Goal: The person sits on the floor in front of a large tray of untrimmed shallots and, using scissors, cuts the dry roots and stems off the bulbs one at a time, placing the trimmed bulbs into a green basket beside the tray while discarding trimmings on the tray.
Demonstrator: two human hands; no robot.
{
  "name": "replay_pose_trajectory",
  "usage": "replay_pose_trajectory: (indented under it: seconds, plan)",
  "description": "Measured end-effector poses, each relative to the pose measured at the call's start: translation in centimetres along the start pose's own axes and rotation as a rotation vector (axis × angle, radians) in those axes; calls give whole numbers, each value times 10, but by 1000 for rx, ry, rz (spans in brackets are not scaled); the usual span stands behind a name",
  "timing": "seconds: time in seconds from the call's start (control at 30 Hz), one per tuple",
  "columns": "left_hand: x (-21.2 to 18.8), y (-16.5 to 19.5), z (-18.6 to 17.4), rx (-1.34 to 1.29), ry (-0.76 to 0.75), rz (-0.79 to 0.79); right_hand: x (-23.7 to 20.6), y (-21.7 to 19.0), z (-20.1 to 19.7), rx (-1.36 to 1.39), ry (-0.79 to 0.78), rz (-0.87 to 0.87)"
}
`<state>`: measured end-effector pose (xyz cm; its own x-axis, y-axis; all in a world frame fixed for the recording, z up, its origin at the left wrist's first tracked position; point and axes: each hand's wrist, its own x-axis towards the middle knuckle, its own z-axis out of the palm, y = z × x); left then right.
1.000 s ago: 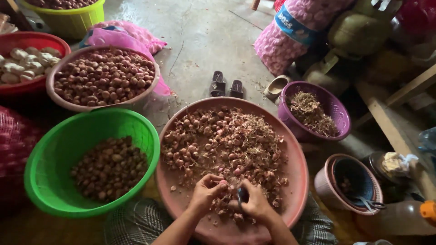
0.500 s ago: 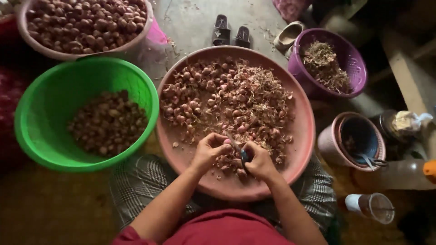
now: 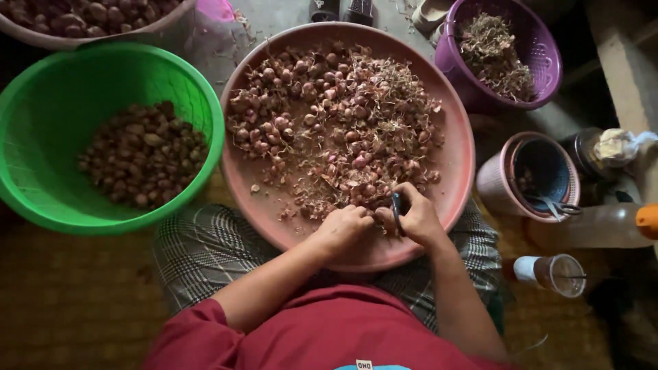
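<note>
- Clearly, the work in hand is trimming small red-brown shallots that lie heaped on a wide, round, pink plastic tray resting on the person's lap.
- The left hand is closed around one shallot at the near edge of the heap; the bulb itself is hidden inside the fingers.
- The right hand is closed on a small knife with a dark handle, held just beside the left hand.
- For a good cut, I think the bulb should be pinched firmly with its root end exposed, and the blade should move away from the left fingertips, because both hands are touching each other.
- It seems wise to take only the dry root and the loose skin, so little flesh is lost.
- The round green plastic basin, at the person's left, already holds a pile of bulbs; the purple plastic basket, far right, holds dry stringy scraps.
- Keeping the scraps away from the untrimmed heap would probably make each next bulb easier to find.
</note>
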<state>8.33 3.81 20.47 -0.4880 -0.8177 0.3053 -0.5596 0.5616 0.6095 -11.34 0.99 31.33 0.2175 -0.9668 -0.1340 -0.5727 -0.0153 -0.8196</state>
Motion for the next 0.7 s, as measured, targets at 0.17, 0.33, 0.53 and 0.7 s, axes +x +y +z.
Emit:
replay_pose_trajectory:
  seconds: [0.17, 0.33, 0.53, 0.7]
  plan:
    - [12, -3, -26, -532, 196, -194, -4, 15, -1, 393, -68, -12]
    - [11, -7, -46, -1177, 72, -466, 4, 26, 29, 651, -95, -144]
    - [5, -6, -43, -1205, 110, -515, 7, 11, 38, 625, -19, -72]
    - [11, -19, -51, -1143, 285, -515, 6, -25, 10, -215, -64, -34]
